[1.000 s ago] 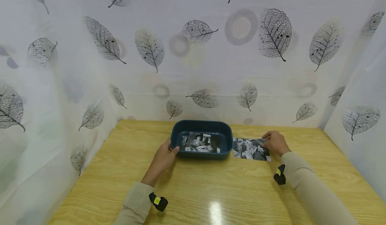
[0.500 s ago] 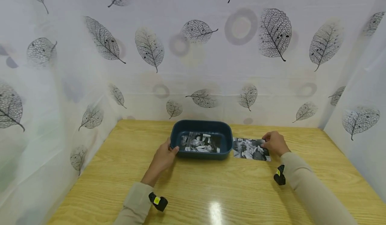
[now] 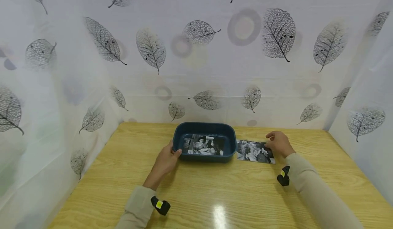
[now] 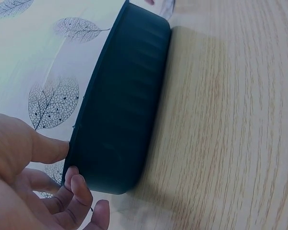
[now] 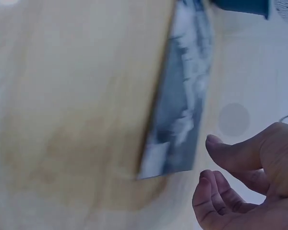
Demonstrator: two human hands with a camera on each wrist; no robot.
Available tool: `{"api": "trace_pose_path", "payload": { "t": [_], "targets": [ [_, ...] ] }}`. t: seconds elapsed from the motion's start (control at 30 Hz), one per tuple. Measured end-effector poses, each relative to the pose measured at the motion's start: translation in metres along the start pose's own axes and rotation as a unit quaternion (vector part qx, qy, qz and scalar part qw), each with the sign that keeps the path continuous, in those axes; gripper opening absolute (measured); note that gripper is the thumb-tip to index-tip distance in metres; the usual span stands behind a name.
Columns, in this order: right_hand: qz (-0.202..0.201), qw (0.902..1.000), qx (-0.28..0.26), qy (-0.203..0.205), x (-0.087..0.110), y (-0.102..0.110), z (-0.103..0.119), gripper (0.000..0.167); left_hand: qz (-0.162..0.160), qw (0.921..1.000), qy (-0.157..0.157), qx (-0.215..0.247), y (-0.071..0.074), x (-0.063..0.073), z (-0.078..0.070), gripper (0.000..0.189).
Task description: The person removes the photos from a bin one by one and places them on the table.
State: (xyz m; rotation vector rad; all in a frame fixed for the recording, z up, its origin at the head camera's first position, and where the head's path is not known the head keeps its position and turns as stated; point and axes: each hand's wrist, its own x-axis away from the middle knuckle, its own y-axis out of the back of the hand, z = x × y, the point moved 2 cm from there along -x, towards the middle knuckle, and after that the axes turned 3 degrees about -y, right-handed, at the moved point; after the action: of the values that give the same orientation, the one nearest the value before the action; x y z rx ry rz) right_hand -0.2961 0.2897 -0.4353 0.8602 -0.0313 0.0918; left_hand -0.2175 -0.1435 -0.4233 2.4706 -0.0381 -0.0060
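Left hand [image 3: 165, 159] pinched the blue tray [image 3: 205, 158] at its left end. Right hand [image 3: 280, 143], thumb and fingers parted, hovered just beside the tabletop photo [image 3: 252, 151].

Leaf-printed sheeting [image 3: 196, 74] (faint rings [image 3: 232, 27] included) walls three sides of a yellowish, wood-grained counter [image 3: 101, 161], glare [image 3: 219, 217] brightening its near part.

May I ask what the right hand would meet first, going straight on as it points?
Probably the photo beside the tray; depth is unclear, so the hand might pass above it.
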Motion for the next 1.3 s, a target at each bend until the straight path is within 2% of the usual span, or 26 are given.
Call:
{"api": "trace_pose_path", "payload": {
  "t": [0.17, 0.33, 0.47, 0.6, 0.87, 1.17, 1.3],
  "targets": [
    [-0.004, 0.9986, -0.052, 0.002, -0.006, 0.015, 0.022, 0.049, -0.003, 1.0, -0.004, 0.002, 0.001, -0.001, 0.0, 0.065],
    [-0.013, 0.9967, -0.079, 0.017, -0.013, 0.027, 0.052, 0.051, -0.004, 1.0, -0.007, 0.006, 0.001, -0.002, 0.0, 0.063],
    [-0.006, 0.9947, -0.098, 0.031, -0.015, 0.031, 0.079, 0.049, -0.007, 0.9999, -0.012, 0.006, 0.001, -0.004, 0.0, 0.056],
    [0.001, 0.9938, -0.098, 0.053, -0.017, 0.028, 0.107, 0.048, -0.004, 0.9999, -0.008, 0.006, 0.002, -0.005, 0.0, 0.056],
    [0.005, 0.9932, -0.038, 0.11, -0.018, 0.003, 0.144, 0.043, 0.001, 1.0, -0.008, -0.001, 0.002, -0.005, -0.001, 0.062],
    [0.045, 0.9875, 0.022, 0.15, -0.021, -0.042, 0.157, 0.046, 0.0, 0.9999, -0.012, 0.003, 0.001, -0.004, 0.0, 0.058],
    [0.079, 0.9818, 0.051, 0.165, -0.024, -0.059, 0.16, 0.049, -0.002, 0.9999, -0.013, 0.004, 0.001, -0.004, 0.0, 0.054]
  ]
}}
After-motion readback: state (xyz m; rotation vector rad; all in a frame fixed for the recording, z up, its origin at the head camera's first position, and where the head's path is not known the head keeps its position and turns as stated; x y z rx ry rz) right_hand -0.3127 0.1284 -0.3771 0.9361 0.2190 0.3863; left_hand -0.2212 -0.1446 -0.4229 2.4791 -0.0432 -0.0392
